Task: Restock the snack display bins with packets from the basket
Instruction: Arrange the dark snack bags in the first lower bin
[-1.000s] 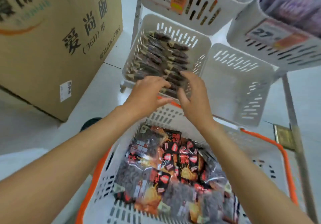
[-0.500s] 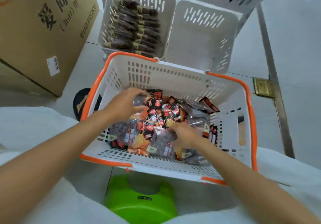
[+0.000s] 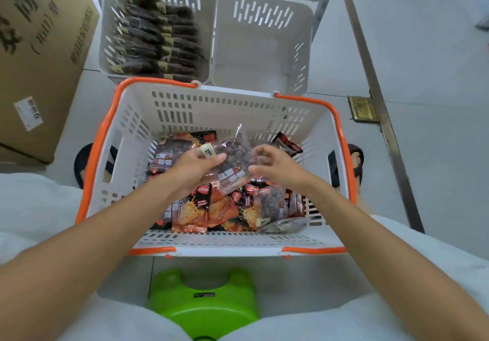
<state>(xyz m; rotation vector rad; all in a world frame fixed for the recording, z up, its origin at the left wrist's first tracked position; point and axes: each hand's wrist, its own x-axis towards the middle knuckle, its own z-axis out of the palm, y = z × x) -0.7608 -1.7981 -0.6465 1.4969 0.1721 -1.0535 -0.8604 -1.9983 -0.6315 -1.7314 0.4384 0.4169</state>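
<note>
From the head camera, the white, orange-rimmed basket (image 3: 217, 107) sits on the floor between the person's knees, and everything else is placed from it. A loose heap of packets (image 3: 219, 213) covers its bottom, red-and-black printed ones mixed with clear ones of dark round snacks. Raised just above the heap, toward the basket's far wall, is one clear packet (image 3: 235, 155). The left hand (image 3: 195, 168) pinches its left edge, thumb on top and fingers curled beneath. The right hand (image 3: 277, 166) is at the packet's right edge with its fingers curled, but blur hides whether it actually grips. Touching the basket's far side stand two display bins: the left bin (image 3: 105, 23) holds a neat row of dark packets on edge, and the right bin (image 3: 304, 36) shows bare plastic floor. A cardboard box (image 3: 39, 49) stands to the basket's left and a green stool (image 3: 203, 301) on its near side. The packet looks light, limp and slick, with loose contents that will slump and crush if squeezed. The flat sealed edges or a corner seem the safest hold.
</note>
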